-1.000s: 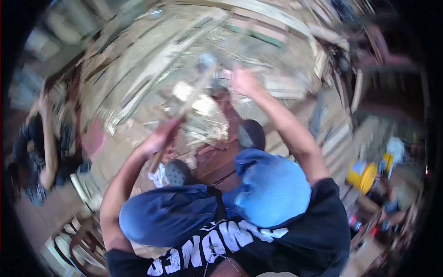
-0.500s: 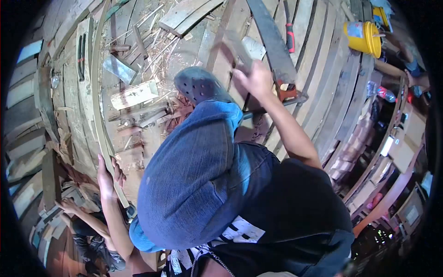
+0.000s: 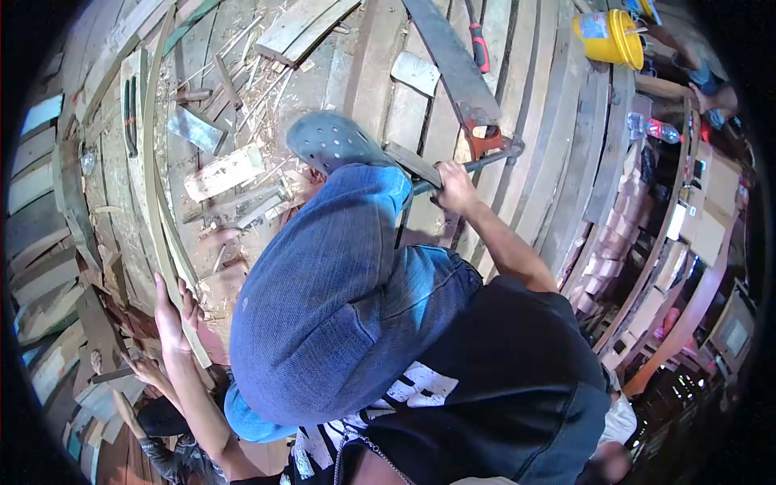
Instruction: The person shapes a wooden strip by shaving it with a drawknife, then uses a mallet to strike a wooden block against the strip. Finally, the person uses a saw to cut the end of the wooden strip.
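Lettering in white on our black shirt is too folded to read, and the yellow bucket's label is too small. Our left hand is loosely open against a long wooden strip on our left; our right hand grips a flat grey piece beside our clog, near the red-handled handsaw.

There are two hands of the wearer, a left hand and a right hand; one perforated clog; one handsaw; one red-and-black tool handle; at least one yellow bucket; one red-labelled bottle; one neck chain; and at least two other people. Wood shavings are too many to count.
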`<state>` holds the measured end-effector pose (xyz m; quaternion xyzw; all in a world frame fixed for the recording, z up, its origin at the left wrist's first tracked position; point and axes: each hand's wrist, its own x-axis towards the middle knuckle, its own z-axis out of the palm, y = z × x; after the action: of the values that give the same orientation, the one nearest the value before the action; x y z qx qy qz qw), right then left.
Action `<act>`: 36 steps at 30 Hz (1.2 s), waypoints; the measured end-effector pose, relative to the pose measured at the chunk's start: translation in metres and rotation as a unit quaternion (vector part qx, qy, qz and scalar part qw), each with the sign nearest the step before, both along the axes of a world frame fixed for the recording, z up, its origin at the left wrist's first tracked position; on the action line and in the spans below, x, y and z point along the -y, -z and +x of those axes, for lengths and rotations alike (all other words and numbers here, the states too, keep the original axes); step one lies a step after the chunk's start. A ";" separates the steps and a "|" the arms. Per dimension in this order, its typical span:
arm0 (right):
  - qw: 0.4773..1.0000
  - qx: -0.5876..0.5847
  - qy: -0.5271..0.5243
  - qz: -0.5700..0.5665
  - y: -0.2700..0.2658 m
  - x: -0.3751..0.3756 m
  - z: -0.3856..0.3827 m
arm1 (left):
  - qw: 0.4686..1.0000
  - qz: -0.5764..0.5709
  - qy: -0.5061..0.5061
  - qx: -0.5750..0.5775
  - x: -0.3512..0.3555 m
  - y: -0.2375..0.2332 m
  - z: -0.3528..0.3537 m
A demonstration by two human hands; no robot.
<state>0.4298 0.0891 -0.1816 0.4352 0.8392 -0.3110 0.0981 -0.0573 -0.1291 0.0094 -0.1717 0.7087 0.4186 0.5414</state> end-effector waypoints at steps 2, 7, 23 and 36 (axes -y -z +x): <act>1.000 -0.015 0.003 -0.002 0.007 0.000 0.004 | 1.000 0.013 0.007 -0.007 0.001 0.003 -0.001; 0.999 0.000 -0.039 -0.014 0.014 -0.001 0.010 | 0.999 0.027 0.034 -0.001 0.005 0.005 -0.003; 0.991 -0.018 -0.133 -0.007 -0.063 -0.085 0.005 | 0.999 0.009 0.032 -0.017 0.009 0.008 -0.008; 0.952 0.137 -0.274 0.012 -0.018 -0.261 -0.057 | 0.999 -0.028 0.001 -0.025 0.001 0.008 0.011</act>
<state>0.3727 0.3499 -0.1632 0.2282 0.9084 -0.1996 0.2881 -0.0463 -0.1303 0.0013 -0.1760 0.7339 0.4021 0.5184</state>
